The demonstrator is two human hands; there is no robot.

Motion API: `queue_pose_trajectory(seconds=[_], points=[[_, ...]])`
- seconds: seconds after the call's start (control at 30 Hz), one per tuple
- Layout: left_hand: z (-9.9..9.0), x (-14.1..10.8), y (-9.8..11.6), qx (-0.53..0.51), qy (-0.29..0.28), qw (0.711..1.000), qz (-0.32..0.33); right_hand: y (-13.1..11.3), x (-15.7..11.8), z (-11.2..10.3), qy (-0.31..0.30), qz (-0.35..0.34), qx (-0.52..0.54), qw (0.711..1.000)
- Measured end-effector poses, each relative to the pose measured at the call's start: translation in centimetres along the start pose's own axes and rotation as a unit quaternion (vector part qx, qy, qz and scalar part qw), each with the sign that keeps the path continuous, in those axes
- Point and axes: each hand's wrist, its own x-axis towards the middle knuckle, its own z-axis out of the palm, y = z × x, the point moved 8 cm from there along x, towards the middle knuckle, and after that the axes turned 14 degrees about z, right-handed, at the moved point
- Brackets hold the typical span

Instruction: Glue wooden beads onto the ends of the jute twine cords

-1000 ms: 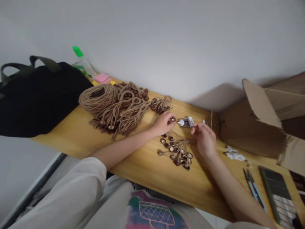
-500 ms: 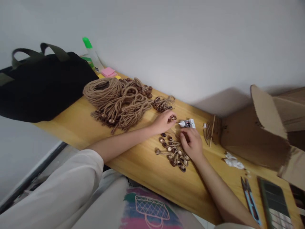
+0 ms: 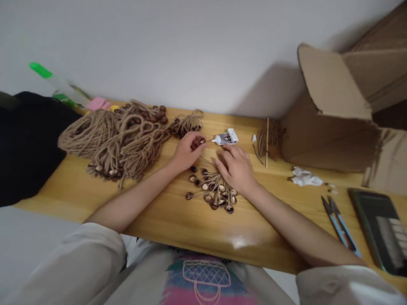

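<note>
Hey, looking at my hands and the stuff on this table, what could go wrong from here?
Two risks. The tube lies with its nozzle pointing toward your left hand, so a bump might smear its contents, if it's uncapped, onto that hand or the small brown piece it holds. And the bunched corded pieces overlap close to your right hand, so pulling one could drag or tangle others.

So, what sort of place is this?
Probably a small craft workspace: a wooden table holds cords with bead-like ends, a small tube that may be glue, and blue-handled snips. I can't tell whether home or workshop.
</note>
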Motion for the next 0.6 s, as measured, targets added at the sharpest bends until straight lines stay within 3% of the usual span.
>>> queue_pose_trajectory(seconds=[0.27,0.47,0.6], points=[[0.0,0.1,0.1,0.037,-0.020,0.999,0.000,0.8,0.2,-0.1,0.004,0.024,0.055,0.998],[1.2,0.0,1.2,0.071,-0.119,0.989,0.053,0.9,0.3,-0.2,0.005,0.030,0.061,0.998],[1.6,0.0,1.7,0.096,-0.153,0.981,0.071,0.8,0.3,-0.2,0.002,0.027,0.056,0.998]])
